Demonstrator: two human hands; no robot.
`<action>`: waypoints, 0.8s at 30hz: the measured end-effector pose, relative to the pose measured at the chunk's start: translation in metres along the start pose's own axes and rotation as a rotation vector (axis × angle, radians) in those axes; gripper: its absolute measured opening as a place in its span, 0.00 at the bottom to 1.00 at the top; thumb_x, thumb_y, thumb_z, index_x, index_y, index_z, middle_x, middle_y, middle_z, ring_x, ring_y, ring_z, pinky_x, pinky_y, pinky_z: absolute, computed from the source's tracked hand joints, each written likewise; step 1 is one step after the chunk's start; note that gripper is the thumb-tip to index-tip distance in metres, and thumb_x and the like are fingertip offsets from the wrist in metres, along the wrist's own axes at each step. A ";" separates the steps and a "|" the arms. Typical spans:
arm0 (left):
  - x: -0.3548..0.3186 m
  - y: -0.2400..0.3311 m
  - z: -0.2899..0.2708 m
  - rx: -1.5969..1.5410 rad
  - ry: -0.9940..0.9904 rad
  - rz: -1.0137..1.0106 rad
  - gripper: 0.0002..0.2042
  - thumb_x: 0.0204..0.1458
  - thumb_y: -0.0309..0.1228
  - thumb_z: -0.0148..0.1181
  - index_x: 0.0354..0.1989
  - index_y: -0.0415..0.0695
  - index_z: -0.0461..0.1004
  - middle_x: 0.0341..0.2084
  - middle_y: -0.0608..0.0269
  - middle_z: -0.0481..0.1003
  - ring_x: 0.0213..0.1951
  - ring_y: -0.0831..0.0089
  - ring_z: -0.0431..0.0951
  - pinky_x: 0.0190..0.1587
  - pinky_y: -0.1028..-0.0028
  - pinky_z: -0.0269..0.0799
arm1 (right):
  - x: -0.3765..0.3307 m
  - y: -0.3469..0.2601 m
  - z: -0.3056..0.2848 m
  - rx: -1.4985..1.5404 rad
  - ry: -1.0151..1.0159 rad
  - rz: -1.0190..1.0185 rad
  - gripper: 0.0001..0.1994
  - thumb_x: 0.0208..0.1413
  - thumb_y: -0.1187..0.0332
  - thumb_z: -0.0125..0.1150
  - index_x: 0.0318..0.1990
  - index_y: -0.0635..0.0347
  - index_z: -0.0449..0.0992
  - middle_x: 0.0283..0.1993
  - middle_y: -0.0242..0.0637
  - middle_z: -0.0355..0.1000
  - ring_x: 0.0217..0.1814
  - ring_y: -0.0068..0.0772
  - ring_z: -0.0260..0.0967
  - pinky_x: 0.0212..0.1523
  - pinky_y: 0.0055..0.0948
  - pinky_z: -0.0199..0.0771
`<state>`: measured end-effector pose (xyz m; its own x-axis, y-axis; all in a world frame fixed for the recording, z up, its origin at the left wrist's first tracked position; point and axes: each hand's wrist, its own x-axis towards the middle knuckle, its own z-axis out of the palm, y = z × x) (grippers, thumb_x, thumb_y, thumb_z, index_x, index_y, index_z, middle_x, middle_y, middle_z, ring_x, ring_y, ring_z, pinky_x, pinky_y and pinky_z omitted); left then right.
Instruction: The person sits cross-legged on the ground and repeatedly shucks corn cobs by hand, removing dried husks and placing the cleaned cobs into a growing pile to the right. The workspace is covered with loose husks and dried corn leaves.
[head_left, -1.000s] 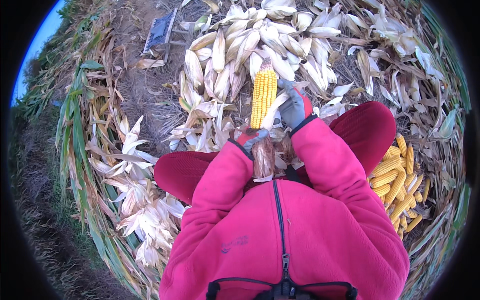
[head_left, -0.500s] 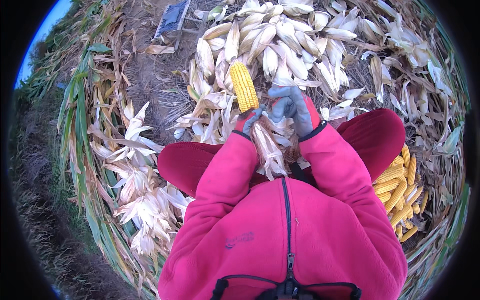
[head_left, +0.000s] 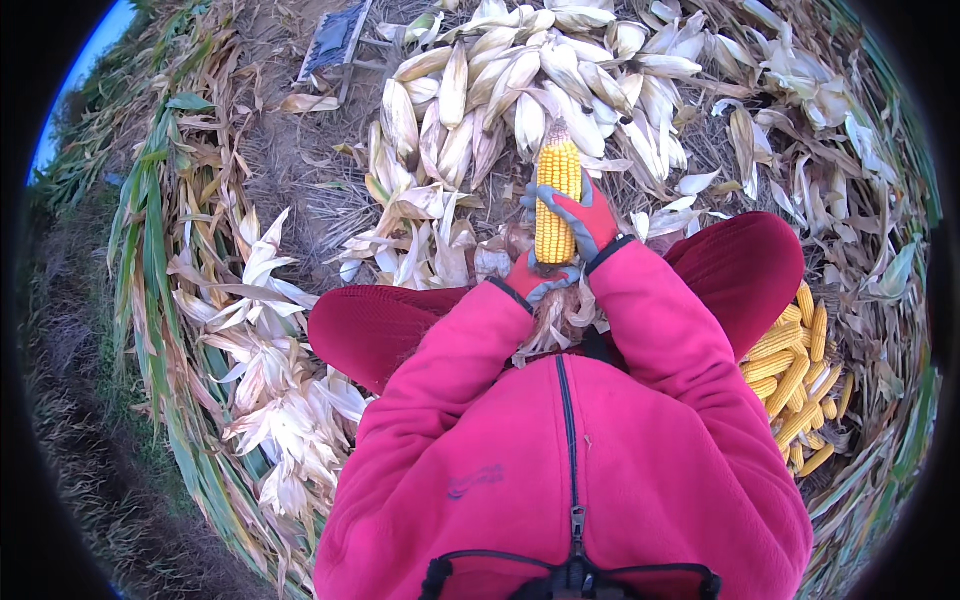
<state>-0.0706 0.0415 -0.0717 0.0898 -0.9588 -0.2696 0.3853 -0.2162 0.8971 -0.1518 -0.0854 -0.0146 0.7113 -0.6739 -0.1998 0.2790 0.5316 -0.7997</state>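
Observation:
A yellow corn cob stands upright in front of me, stripped of its husk along its length. My right hand, in a red and grey glove, is wrapped around the cob's middle. My left hand, gloved the same way, grips the cob's lower end, where pale dry husk leaves hang down over my lap. I wear a pink zipped jacket and dark red trousers.
A heap of unhusked ears lies on the ground ahead. Several husked yellow cobs are piled at my right knee. Loose white husks lie at my left, with green and dry stalks beyond. A dark flat object lies far ahead.
The cob has swung from tilted left to upright. My right hand has closed around its middle while the left has slid to the base with the husks.

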 end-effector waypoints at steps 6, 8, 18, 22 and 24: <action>-0.001 -0.067 -0.021 0.079 -0.005 0.075 0.27 0.42 0.22 0.62 0.53 0.44 0.62 0.47 0.60 0.69 0.49 0.67 0.70 0.49 0.68 0.68 | -0.004 0.000 0.021 -0.641 -0.175 -0.253 0.45 0.36 0.64 0.71 0.63 0.59 0.49 0.55 0.43 0.64 0.53 0.34 0.66 0.53 0.31 0.65; 0.005 -0.072 -0.015 0.027 -0.004 0.052 0.25 0.42 0.24 0.61 0.52 0.44 0.63 0.46 0.59 0.69 0.48 0.66 0.70 0.48 0.68 0.68 | -0.010 -0.009 0.026 -0.674 -0.209 -0.202 0.45 0.35 0.64 0.70 0.63 0.58 0.50 0.57 0.45 0.62 0.54 0.37 0.66 0.53 0.32 0.65; 0.012 -0.042 -0.003 0.294 0.150 0.111 0.17 0.43 0.33 0.58 0.44 0.48 0.70 0.39 0.56 0.73 0.42 0.61 0.73 0.43 0.67 0.70 | -0.003 -0.009 0.028 -0.752 -0.076 -0.183 0.38 0.41 0.51 0.66 0.56 0.65 0.59 0.48 0.48 0.69 0.50 0.41 0.68 0.48 0.31 0.68; 0.001 0.004 0.007 1.010 0.184 0.278 0.13 0.43 0.37 0.56 0.38 0.49 0.74 0.33 0.55 0.75 0.37 0.58 0.75 0.38 0.66 0.72 | 0.000 -0.011 0.013 0.051 -0.042 0.314 0.30 0.47 0.46 0.58 0.46 0.65 0.65 0.35 0.44 0.71 0.33 0.36 0.72 0.35 0.33 0.74; -0.011 0.031 0.024 1.264 0.085 0.421 0.09 0.37 0.35 0.59 0.29 0.50 0.75 0.23 0.58 0.74 0.28 0.56 0.75 0.29 0.63 0.71 | 0.001 -0.009 0.004 0.512 -0.089 0.484 0.29 0.49 0.46 0.56 0.45 0.64 0.65 0.33 0.45 0.71 0.30 0.38 0.72 0.33 0.34 0.75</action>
<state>-0.0817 0.0409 -0.0329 0.0657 -0.9898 0.1268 -0.7916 0.0257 0.6105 -0.1512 -0.0889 -0.0058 0.8761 -0.2681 -0.4008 0.1709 0.9499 -0.2618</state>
